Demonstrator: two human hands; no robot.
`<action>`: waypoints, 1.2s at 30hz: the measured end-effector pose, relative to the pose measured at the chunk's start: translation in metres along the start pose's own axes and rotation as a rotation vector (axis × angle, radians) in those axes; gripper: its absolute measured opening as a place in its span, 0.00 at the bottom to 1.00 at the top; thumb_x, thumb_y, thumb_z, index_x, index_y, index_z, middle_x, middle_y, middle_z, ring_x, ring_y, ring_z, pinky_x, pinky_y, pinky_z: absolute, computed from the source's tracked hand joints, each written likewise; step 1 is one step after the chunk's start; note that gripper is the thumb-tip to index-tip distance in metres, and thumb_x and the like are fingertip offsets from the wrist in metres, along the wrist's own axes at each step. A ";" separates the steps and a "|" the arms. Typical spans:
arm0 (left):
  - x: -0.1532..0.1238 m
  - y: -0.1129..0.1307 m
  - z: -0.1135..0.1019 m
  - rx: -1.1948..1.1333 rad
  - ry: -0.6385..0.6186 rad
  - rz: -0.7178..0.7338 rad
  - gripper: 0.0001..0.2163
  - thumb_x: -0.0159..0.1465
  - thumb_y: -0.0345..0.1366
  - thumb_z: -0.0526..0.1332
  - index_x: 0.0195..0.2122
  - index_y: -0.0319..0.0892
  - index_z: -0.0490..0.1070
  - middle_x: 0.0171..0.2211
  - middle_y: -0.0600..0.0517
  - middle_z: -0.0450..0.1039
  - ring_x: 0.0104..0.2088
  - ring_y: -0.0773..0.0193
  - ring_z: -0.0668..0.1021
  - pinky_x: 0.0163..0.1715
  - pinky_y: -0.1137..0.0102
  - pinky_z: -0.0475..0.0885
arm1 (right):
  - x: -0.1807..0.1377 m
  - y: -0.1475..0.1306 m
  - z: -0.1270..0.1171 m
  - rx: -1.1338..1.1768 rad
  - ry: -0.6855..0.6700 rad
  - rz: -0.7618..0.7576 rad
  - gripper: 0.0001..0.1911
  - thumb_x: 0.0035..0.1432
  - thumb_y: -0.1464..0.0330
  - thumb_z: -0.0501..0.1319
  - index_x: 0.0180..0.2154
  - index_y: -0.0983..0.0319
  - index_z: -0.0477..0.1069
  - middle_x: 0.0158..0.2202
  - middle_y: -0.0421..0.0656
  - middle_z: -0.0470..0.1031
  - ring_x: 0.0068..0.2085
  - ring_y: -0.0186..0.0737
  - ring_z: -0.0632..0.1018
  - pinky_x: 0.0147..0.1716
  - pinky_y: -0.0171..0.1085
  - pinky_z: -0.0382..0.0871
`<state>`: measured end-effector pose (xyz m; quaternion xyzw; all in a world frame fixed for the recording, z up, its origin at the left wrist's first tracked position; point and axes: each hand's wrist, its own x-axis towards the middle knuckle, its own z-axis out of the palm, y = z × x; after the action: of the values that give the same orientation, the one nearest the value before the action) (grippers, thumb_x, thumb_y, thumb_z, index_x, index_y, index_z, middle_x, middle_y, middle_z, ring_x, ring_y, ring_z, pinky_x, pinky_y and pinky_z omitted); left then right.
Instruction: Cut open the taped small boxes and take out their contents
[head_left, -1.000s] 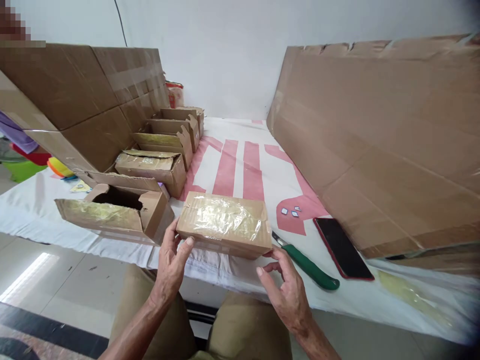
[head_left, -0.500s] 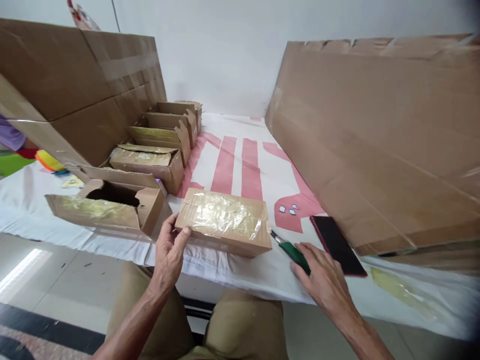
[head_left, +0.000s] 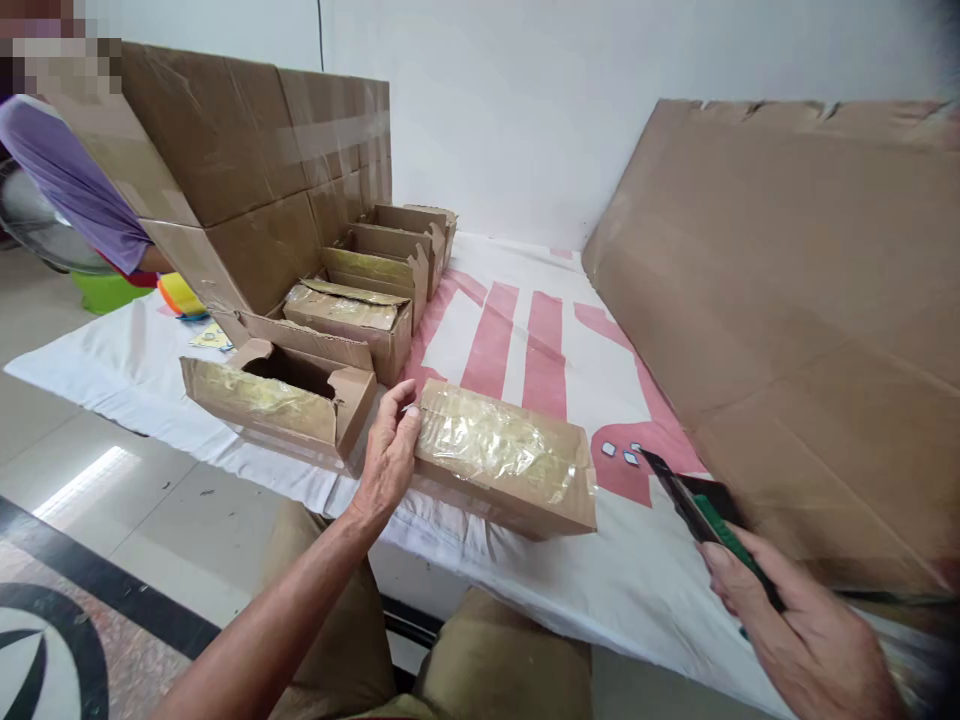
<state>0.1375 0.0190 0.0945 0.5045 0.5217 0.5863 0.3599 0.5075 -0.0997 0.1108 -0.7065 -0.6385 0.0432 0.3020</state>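
Our left hand (head_left: 388, 452) lay flat and open against the taped box (head_left: 504, 460), which sat on the table (head_left: 645, 560). Our right hand (head_left: 806, 630) gripped the green knife (head_left: 709, 520) (over a phone). Left of that box stood an open box (head_left: 281, 395); its inside looked dark.

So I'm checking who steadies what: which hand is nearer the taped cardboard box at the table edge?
Left. The left hand rests against the near left end of the taped box. The right hand is off to its right, apart from it, gripping a green-handled knife.
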 end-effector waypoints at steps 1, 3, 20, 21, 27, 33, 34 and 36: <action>0.003 -0.002 0.002 -0.018 -0.013 0.008 0.19 0.70 0.43 0.57 0.59 0.43 0.71 0.58 0.45 0.75 0.59 0.53 0.76 0.60 0.59 0.71 | 0.010 -0.018 -0.008 0.012 -0.027 -0.031 0.22 0.68 0.48 0.57 0.51 0.53 0.79 0.41 0.51 0.84 0.42 0.51 0.85 0.38 0.46 0.77; 0.006 -0.006 0.006 -0.056 -0.034 0.027 0.18 0.70 0.42 0.55 0.58 0.43 0.71 0.58 0.45 0.76 0.58 0.54 0.77 0.59 0.59 0.71 | 0.032 -0.056 -0.014 0.040 -0.056 -0.171 0.22 0.68 0.48 0.57 0.52 0.51 0.79 0.45 0.49 0.84 0.46 0.51 0.84 0.41 0.47 0.78; 0.003 -0.017 0.013 -0.140 -0.016 -0.013 0.17 0.71 0.40 0.54 0.57 0.42 0.73 0.56 0.43 0.77 0.58 0.52 0.77 0.63 0.55 0.67 | 0.120 -0.166 0.060 -0.149 -0.418 -0.759 0.16 0.72 0.63 0.53 0.52 0.56 0.76 0.40 0.42 0.83 0.36 0.42 0.82 0.33 0.38 0.72; 0.003 -0.017 0.013 -0.144 -0.016 -0.017 0.17 0.71 0.40 0.55 0.57 0.43 0.73 0.56 0.43 0.77 0.58 0.52 0.77 0.63 0.55 0.67 | 0.121 -0.167 0.058 -0.166 -0.414 -0.777 0.16 0.72 0.63 0.53 0.52 0.56 0.76 0.39 0.42 0.83 0.36 0.41 0.82 0.31 0.38 0.71; 0.003 -0.016 0.012 -0.165 -0.015 -0.057 0.18 0.70 0.39 0.54 0.57 0.41 0.73 0.56 0.43 0.77 0.57 0.52 0.77 0.61 0.55 0.68 | 0.124 -0.181 0.053 -0.418 -0.380 -0.810 0.13 0.70 0.63 0.55 0.47 0.58 0.77 0.29 0.41 0.81 0.27 0.40 0.78 0.22 0.37 0.55; 0.002 -0.012 0.011 -0.184 -0.015 -0.069 0.18 0.70 0.38 0.54 0.58 0.40 0.73 0.57 0.44 0.77 0.57 0.53 0.77 0.60 0.58 0.69 | 0.124 -0.205 0.043 -0.493 -0.592 -0.643 0.14 0.71 0.68 0.54 0.52 0.57 0.75 0.39 0.40 0.84 0.35 0.43 0.83 0.28 0.38 0.61; 0.002 -0.011 0.011 -0.178 -0.009 -0.065 0.18 0.70 0.38 0.54 0.57 0.40 0.73 0.56 0.44 0.78 0.56 0.53 0.78 0.59 0.58 0.70 | 0.124 -0.207 0.043 -0.501 -0.604 -0.626 0.14 0.71 0.68 0.54 0.52 0.58 0.75 0.39 0.40 0.84 0.36 0.44 0.83 0.29 0.38 0.62; 0.002 -0.009 0.010 -0.174 -0.002 -0.054 0.18 0.69 0.38 0.55 0.57 0.41 0.73 0.55 0.44 0.78 0.56 0.53 0.78 0.59 0.59 0.71 | 0.125 -0.206 0.044 -0.509 -0.612 -0.611 0.13 0.71 0.68 0.55 0.51 0.58 0.75 0.40 0.41 0.84 0.38 0.44 0.83 0.30 0.38 0.63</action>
<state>0.1462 0.0251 0.0858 0.4576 0.4820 0.6191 0.4183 0.3295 0.0329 0.2149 -0.4935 -0.8658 0.0008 -0.0824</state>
